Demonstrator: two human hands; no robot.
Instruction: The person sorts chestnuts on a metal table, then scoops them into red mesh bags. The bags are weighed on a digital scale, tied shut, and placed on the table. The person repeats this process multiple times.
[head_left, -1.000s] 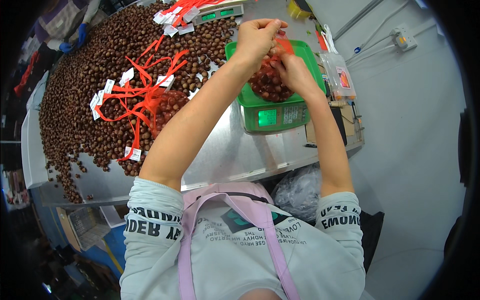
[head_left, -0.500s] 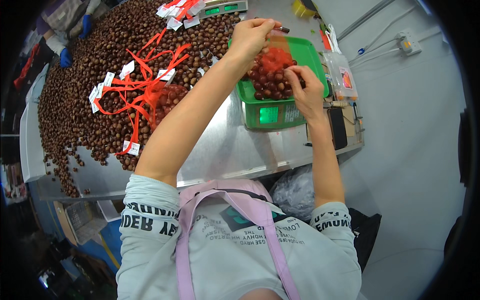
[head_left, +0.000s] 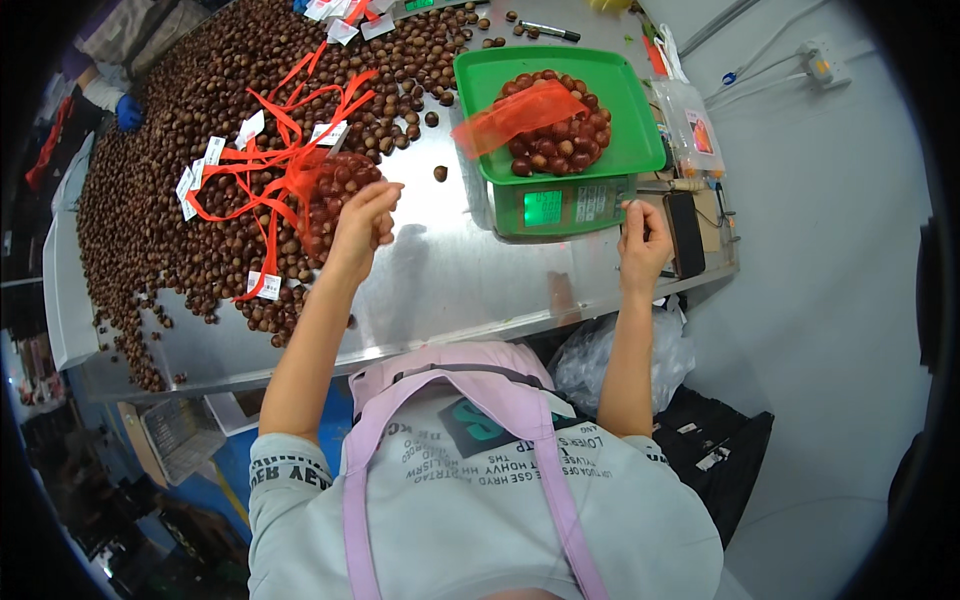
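A filled red mesh bag of round brown nuts (head_left: 570, 140) lies in the green tray (head_left: 635, 125) of a scale, its loose mesh end hanging over the tray's left side. Below the tray the scale's green display (head_left: 543, 208) is lit. My left hand (head_left: 365, 225) hovers beside other filled red mesh bags (head_left: 330, 195), its fingers curled together and nothing visible in them. By the scale's front right corner is my right hand (head_left: 645, 240), fingers curled in a pinch; whatever they might hold is hidden.
A large heap of brown nuts (head_left: 190, 170) covers the table's left side, with red ribbons (head_left: 270, 170) and white tags over it. A black marker (head_left: 550, 32) lies behind the tray. A dark phone (head_left: 684, 235) is at the right edge. Another person's blue-gloved hand (head_left: 128, 112) is at far left.
Both hands have left the mesh bag, which now rests in the tray. My left hand came back toward me and left; my right hand moved down toward the scale's front. The marker now lies on the table.
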